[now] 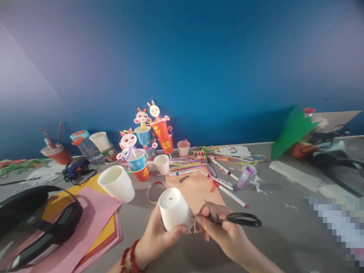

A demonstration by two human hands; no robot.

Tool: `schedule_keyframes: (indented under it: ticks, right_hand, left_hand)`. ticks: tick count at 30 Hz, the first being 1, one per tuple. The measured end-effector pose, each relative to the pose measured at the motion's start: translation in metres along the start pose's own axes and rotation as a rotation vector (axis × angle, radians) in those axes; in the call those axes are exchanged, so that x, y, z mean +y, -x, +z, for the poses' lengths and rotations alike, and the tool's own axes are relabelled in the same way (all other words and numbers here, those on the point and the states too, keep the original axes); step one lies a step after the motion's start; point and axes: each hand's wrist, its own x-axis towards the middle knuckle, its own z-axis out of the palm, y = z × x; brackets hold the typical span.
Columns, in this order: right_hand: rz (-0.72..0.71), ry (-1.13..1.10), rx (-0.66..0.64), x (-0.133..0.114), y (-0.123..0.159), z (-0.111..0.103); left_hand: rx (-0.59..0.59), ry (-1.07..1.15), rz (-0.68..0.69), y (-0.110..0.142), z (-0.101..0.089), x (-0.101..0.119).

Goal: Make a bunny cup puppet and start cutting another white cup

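Observation:
My left hand (156,231) is wrapped round a white paper cup (175,212), its closed base turned up with a small dark mark or hole in the middle. In my right hand (223,233) is a pair of scissors (245,219), gripped near the blades, with the black handles sticking out to the right. One blade points up and to the left. The right fingertips are close beside the cup's side; whether they touch it I cannot tell. Beneath both hands lies a sheet of peach paper (210,185).
Paper-cup rabbit figures (138,161) stand behind the cup. Stacked white cups (116,184) and coloured paper (98,212) lie left, beside a black headset (54,227). Markers (231,193), a tape roll (156,191) and a purple bottle (246,176) are around. A blue wall (199,76) closes the back.

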Motion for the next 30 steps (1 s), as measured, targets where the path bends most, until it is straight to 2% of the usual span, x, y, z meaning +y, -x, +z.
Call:
schedule_keyframes:
  ticks: [2,5,7,9,11,13,17,20,24,30]
  right_hand:
    - [-0.057,0.105,-0.004,0.000,0.001,-0.002]
    - [-0.231,0.292,-0.032,0.000,0.001,-0.004]
    - [-0.336,0.352,-0.064,-0.001,0.001,-0.006]
    - [-0.368,0.358,-0.066,-0.002,0.001,-0.007]
    - [-0.319,0.341,-0.035,-0.003,0.002,-0.007]
    - [-0.190,0.254,-0.010,-0.003,0.002,-0.007]
    - [0.100,-0.095,-0.005,0.000,0.000,-0.002]
    - [0.199,-0.250,0.010,0.001,-0.004,0.001]
    - [0.211,-0.286,0.053,0.002,-0.006,0.004]
    - [0.092,-0.104,0.062,0.003,-0.002,0.003]
  left_hand:
    - [-0.012,0.006,-0.012,0.001,-0.001,-0.002]
    - [-0.003,0.018,-0.028,0.002,-0.003,-0.007]
    - [-0.011,0.038,-0.044,0.003,-0.004,-0.009]
    - [-0.021,0.056,-0.056,0.002,-0.004,-0.009]
    - [-0.018,0.068,-0.054,0.001,-0.003,-0.008]
    - [-0.016,0.069,-0.047,0.000,-0.001,-0.005]
    - [-0.001,0.037,-0.008,0.000,0.004,0.000]
    - [0.017,-0.024,0.048,0.001,0.006,0.001]
    - [0.083,-0.115,0.100,0.001,0.007,-0.003]
    - [0.123,-0.095,-0.003,0.000,0.002,-0.007]
